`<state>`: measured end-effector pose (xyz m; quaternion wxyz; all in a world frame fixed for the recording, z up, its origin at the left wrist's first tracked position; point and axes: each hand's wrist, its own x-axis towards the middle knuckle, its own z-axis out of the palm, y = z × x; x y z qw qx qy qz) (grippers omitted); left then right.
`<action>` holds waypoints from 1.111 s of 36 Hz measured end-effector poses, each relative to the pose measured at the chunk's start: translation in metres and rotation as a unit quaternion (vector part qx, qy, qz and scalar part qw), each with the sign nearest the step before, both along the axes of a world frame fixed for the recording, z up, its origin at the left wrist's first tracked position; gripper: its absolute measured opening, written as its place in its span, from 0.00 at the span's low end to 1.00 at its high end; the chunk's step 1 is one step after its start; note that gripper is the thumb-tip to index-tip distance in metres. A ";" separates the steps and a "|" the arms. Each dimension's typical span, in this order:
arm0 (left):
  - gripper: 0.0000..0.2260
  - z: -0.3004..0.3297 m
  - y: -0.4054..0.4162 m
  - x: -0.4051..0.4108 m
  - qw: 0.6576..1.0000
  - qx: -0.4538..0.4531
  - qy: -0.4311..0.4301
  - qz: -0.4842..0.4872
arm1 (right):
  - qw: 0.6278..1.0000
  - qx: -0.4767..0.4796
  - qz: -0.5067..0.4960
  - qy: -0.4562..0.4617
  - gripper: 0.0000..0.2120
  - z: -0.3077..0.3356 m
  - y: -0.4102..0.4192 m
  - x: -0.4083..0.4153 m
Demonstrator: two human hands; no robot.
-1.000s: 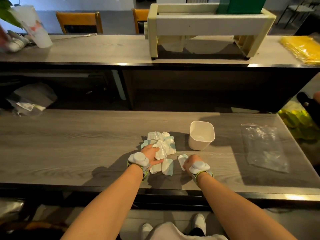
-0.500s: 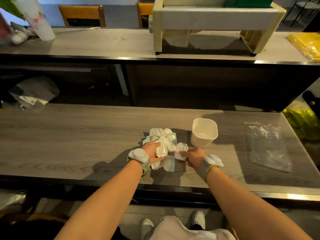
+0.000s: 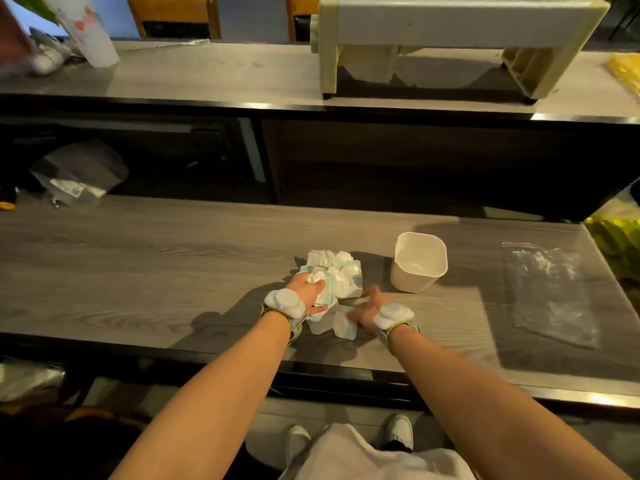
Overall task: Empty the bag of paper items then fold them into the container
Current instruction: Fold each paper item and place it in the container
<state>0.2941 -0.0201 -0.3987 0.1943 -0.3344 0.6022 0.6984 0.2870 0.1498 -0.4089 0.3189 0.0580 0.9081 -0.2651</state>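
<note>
A heap of white and pale-blue paper items (image 3: 341, 273) lies on the grey wooden table (image 3: 138, 271). My left hand (image 3: 306, 289) sits on the heap's left side, its fingers curled round some of the pieces. My right hand (image 3: 367, 308) is blurred and low over the table just right of the heap; its spread fingers touch a loose paper piece (image 3: 341, 325) at the heap's near edge. The white container (image 3: 414, 282) stands upright and looks empty, to the right of the heap. The clear plastic bag (image 3: 550, 292) lies flat further right.
A raised counter (image 3: 214, 74) runs behind the table and carries a cream stand (image 3: 450, 26), a plastic cup (image 3: 93, 39) and yellow packets (image 3: 627, 71). Green and yellow items (image 3: 620, 244) sit beyond the table's right end. A dark gap with a grey bag (image 3: 83, 171) separates counter and table.
My right hand lifted a paper piece towards the heap, then came back down to the heap's near edge with its fingers spread. My left hand stayed on the heap.
</note>
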 end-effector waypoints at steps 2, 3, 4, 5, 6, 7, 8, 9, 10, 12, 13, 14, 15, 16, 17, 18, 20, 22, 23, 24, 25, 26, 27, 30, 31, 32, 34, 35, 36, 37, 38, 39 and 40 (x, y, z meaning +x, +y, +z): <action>0.14 0.002 -0.002 -0.002 1.000 0.009 -0.014 0.008 | 0.999 0.005 0.038 0.002 0.34 -0.005 -0.003 0.002; 0.12 0.005 -0.002 -0.002 1.000 0.015 -0.024 0.009 | 0.999 0.002 0.047 0.002 0.32 -0.003 -0.006 0.003; 0.10 0.006 -0.003 -0.002 0.999 0.016 -0.032 0.007 | 0.999 0.000 0.047 0.006 0.30 -0.004 -0.008 0.005; 0.09 0.004 -0.004 -0.002 0.999 0.011 -0.037 0.002 | 0.999 0.005 0.054 0.004 0.26 -0.003 -0.008 0.006; 0.10 0.002 -0.003 -0.003 0.999 0.006 -0.040 -0.004 | 0.998 0.011 0.061 0.004 0.22 -0.004 -0.007 0.007; 0.13 0.001 -0.003 -0.003 0.999 0.004 -0.044 -0.008 | 0.997 0.023 0.075 -0.003 0.19 -0.003 -0.006 0.006; 0.16 0.000 -0.004 -0.002 0.999 0.002 -0.044 -0.011 | 0.996 0.027 0.081 -0.015 0.17 -0.003 -0.004 0.004; 0.18 -0.001 -0.004 -0.002 0.999 0.001 -0.043 -0.014 | 0.996 0.026 0.079 -0.032 0.17 -0.003 -0.002 0.003; 0.18 -0.001 -0.004 -0.002 0.999 0.003 -0.042 -0.017 | 0.997 0.012 0.069 -0.036 0.16 -0.004 -0.001 0.001; 0.18 0.002 -0.003 -0.002 0.999 0.010 -0.041 -0.018 | 0.998 0.007 0.055 -0.031 0.12 -0.002 0.002 -0.001; 0.17 0.005 -0.002 -0.003 0.999 0.014 -0.039 -0.020 | 0.998 0.013 0.052 -0.025 0.12 -0.001 0.003 -0.002; 0.17 0.006 -0.002 -0.003 0.999 0.015 -0.039 -0.024 | 0.999 0.012 0.046 -0.013 0.13 0.002 0.004 -0.003; 0.17 0.008 -0.002 -0.003 0.999 0.017 -0.040 -0.030 | 1.000 0.006 0.029 -0.003 0.12 0.006 0.004 -0.004; 0.17 0.009 -0.002 -0.003 0.998 0.019 -0.039 -0.038 | 1.000 -0.005 0.014 0.005 0.08 0.009 0.005 -0.005; 0.17 0.010 -0.002 -0.003 0.998 0.009 -0.035 -0.047 | 1.000 -0.014 0.006 0.014 0.07 0.013 0.007 -0.007; 0.18 0.008 -0.004 -0.003 0.998 -0.011 -0.029 -0.056 | 0.999 -0.030 0.004 0.024 0.10 0.013 0.006 -0.012; 0.19 0.006 -0.002 -0.004 0.995 -0.063 -0.013 -0.081 | 0.996 -0.074 -0.026 0.043 0.11 0.024 0.006 -0.017; 0.18 0.005 0.000 -0.007 0.990 -0.096 0.010 -0.101 | 0.987 -0.140 -0.063 0.049 0.11 0.038 0.004 -0.020; 0.16 0.006 0.002 -0.008 0.987 -0.112 0.024 -0.114 | 0.981 -0.175 -0.074 0.051 0.12 0.045 0.003 -0.020; 0.13 0.007 0.004 -0.010 0.983 -0.134 0.031 -0.122 | 0.974 -0.204 -0.074 0.057 0.11 0.050 0.002 -0.022; 0.08 0.012 0.006 -0.012 0.981 -0.148 0.037 -0.117 | 0.970 -0.223 -0.070 0.065 0.11 0.057 0.001 -0.024; 0.05 0.011 0.008 -0.012 0.983 -0.139 0.032 -0.112 | 0.964 -0.249 -0.063 0.068 0.10 0.058 -0.001 -0.024; 0.06 0.010 0.009 -0.015 0.987 -0.119 0.030 -0.098 | 0.960 -0.264 -0.056 0.073 0.10 0.063 -0.002 -0.025; 0.05 0.014 0.014 -0.016 0.993 -0.062 0.017 -0.102 | 0.956 -0.271 -0.056 0.101 0.09 0.061 -0.006 -0.026; 0.05 0.019 0.015 -0.017 0.994 -0.049 0.012 -0.097 | 0.957 -0.257 -0.055 0.124 0.07 0.063 -0.008 -0.029; 0.05 0.023 0.018 -0.016 0.997 -0.016 0.004 -0.075 | 0.957 -0.243 -0.057 0.145 0.04 0.062 -0.008 -0.029; 0.14 0.038 0.025 -0.017 0.999 0.029 -0.014 -0.021 | 0.957 -0.229 -0.068 0.167 0.06 0.066 -0.006 -0.033; 0.19 0.041 0.028 -0.018 0.999 0.041 -0.021 -0.022 | 0.957 -0.225 -0.078 0.165 0.08 0.065 -0.006 -0.034; 0.23 0.045 0.031 -0.020 0.999 0.029 -0.018 -0.031 | 0.958 -0.222 -0.084 0.163 0.08 0.067 -0.006 -0.035; 0.24 0.049 0.034 -0.022 0.999 0.005 -0.008 -0.042 | 0.959 -0.216 -0.088 0.161 0.08 0.068 -0.004 -0.036; 0.23 0.050 0.035 -0.022 0.999 -0.021 0.010 -0.050 | 0.960 -0.210 -0.090 0.160 0.09 0.069 -0.005 -0.037; 0.21 0.053 0.038 -0.024 0.996 -0.055 0.031 -0.064 | 0.960 -0.207 -0.095 0.164 0.10 0.071 -0.003 -0.038; 0.21 0.055 0.041 -0.028 0.992 -0.084 0.053 -0.074 | 0.959 -0.201 -0.100 0.171 0.12 0.075 0.000 -0.041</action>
